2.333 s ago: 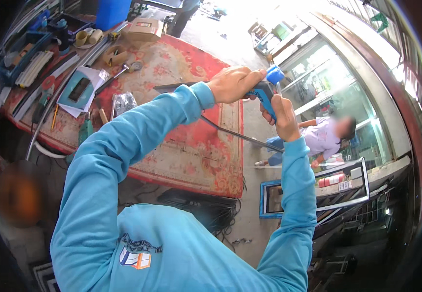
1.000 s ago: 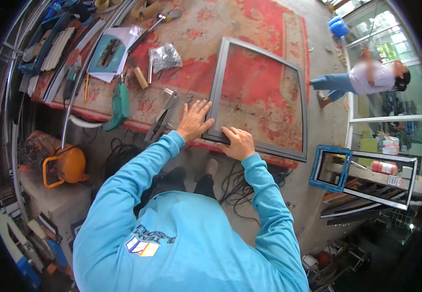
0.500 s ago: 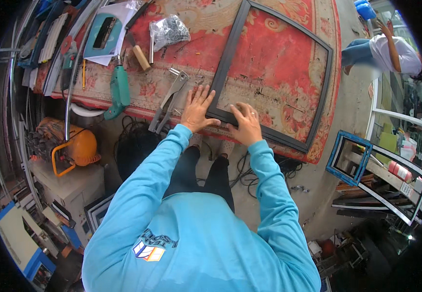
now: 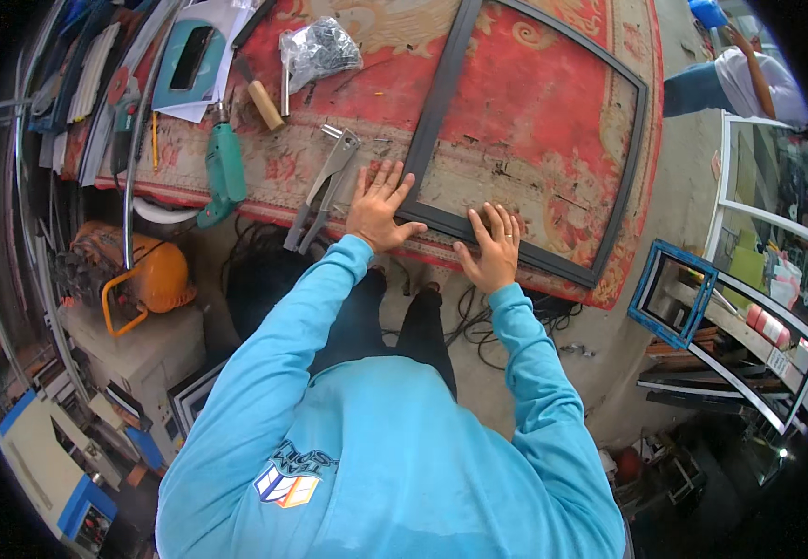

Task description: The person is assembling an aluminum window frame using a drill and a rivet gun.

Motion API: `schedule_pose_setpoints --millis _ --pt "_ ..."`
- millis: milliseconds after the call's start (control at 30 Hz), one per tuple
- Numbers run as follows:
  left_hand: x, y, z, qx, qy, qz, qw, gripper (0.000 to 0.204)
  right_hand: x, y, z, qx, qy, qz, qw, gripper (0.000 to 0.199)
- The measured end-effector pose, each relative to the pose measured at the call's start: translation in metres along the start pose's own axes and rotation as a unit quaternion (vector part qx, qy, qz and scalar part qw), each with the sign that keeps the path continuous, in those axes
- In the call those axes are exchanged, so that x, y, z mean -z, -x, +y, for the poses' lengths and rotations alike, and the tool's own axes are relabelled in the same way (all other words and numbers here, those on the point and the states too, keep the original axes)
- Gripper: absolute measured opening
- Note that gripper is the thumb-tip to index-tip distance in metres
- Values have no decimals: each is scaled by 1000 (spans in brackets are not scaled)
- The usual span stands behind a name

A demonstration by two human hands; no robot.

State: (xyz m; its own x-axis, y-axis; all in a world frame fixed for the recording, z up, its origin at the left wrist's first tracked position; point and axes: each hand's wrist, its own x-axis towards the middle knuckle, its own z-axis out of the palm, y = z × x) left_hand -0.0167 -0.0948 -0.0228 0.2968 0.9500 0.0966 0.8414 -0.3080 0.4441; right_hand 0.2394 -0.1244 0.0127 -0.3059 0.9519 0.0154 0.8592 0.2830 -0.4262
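Note:
A dark grey rectangular window frame (image 4: 435,101) lies flat on a table covered with a worn red patterned carpet (image 4: 543,102). At the frame's near left corner rests my left hand (image 4: 380,210), fingers stretched out and spread, the thumb along the near bar. My right hand (image 4: 491,250) lies on the near bar further right, its fingers extended across it. Neither hand grips anything. Just left of my left hand is a metal hand riveter (image 4: 325,186) with its handles toward me. Small loose rivets or screws lie beside it.
Left on the table are a green drill (image 4: 224,172), a wooden-handled tool (image 4: 264,104), a plastic bag of small dark parts (image 4: 322,56) and a phone (image 4: 191,58). An orange compressor (image 4: 163,278) stands at left. Blue-edged frames (image 4: 672,293) lean at right; another person (image 4: 739,84) is beyond.
My right hand has slid right along the near bar, away from my left hand, and its fingers have straightened. My left hand stays at the corner.

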Motion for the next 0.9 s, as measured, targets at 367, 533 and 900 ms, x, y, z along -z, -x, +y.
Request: schedule_pose_setpoints --millis 367,533,900 --pt "51 10 -9 62 103 91 989 49 18 17 -2 -80 -154 103 979 51" --pt "101 44 -59 203 -27 229 952 38 21 62 -26 -140 -195 70 968 36" --pt "147 33 -232 421 30 160 892 98 15 96 -84 -23 -166 -296 940 31"
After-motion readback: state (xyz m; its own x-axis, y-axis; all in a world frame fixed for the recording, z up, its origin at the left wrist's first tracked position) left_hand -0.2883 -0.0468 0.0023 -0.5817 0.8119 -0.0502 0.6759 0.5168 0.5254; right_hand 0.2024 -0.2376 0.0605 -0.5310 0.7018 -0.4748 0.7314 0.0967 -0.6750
